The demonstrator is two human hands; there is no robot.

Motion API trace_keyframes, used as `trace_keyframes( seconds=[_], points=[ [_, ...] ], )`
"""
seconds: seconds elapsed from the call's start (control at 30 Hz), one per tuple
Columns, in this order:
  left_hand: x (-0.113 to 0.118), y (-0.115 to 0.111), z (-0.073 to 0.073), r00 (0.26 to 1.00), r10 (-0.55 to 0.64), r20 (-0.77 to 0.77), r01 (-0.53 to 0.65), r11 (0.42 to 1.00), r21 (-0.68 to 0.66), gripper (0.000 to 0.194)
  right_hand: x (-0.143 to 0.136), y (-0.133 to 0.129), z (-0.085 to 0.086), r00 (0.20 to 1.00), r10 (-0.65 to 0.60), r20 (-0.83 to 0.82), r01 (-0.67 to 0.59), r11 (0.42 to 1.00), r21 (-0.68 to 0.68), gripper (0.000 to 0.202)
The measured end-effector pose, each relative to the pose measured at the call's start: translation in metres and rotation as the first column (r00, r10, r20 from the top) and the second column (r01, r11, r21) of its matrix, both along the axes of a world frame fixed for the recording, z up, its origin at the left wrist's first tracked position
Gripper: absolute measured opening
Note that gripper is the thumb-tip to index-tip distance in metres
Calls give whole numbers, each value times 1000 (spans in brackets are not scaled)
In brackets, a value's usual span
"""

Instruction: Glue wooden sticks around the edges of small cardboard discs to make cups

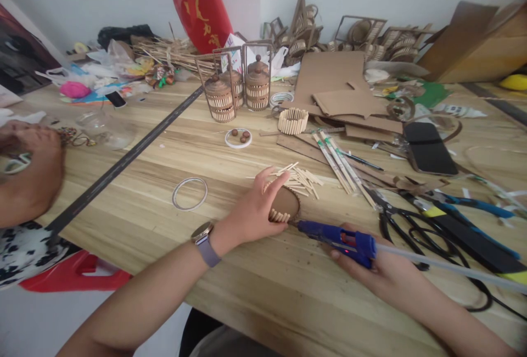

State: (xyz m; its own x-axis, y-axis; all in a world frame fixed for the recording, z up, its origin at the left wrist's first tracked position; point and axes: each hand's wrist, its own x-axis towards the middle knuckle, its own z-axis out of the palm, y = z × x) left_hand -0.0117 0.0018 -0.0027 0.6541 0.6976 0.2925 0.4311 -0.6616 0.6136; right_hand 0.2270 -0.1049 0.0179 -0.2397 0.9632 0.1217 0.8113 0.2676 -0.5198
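My left hand (251,208), with a watch on its wrist, curves round a round brown cardboard base (286,203) lying on the table. Thumb and fingers grip its left side. A short row of upright wooden sticks (279,216) stands along the near rim. My right hand (370,269) is closed round a blue hot glue gun (337,239), a small red light glowing on it. Its nozzle points left, close to the base's near edge. A long clear glue stick (444,270) trails from the gun's back. Loose short sticks (302,180) lie just behind the base.
Scissors (405,225), pliers (473,200) and a phone (430,148) lie right. A finished stick ring (293,121), small lidded baskets (220,99) and cardboard (333,79) stand behind. A tape ring (190,193) lies left. Another person's hand (37,159) is at the far left.
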Motion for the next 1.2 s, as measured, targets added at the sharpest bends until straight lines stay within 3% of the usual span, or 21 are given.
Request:
trace_keyframes(
  seconds=[0.6,1.03,1.2],
  points=[
    [0,0,1,1000,-9,4,9,1000,-11,106,3,-4,-7,997,42,63,-45,998,50,21],
    [0,0,0,1000,-2,-6,2,1000,-3,107,-1,-2,-2,996,77,55,-80,995,58,18],
    [0,0,0,1000,-4,-9,4,1000,-5,107,0,1,5,1000,-16,22,15,998,53,23]
  ],
)
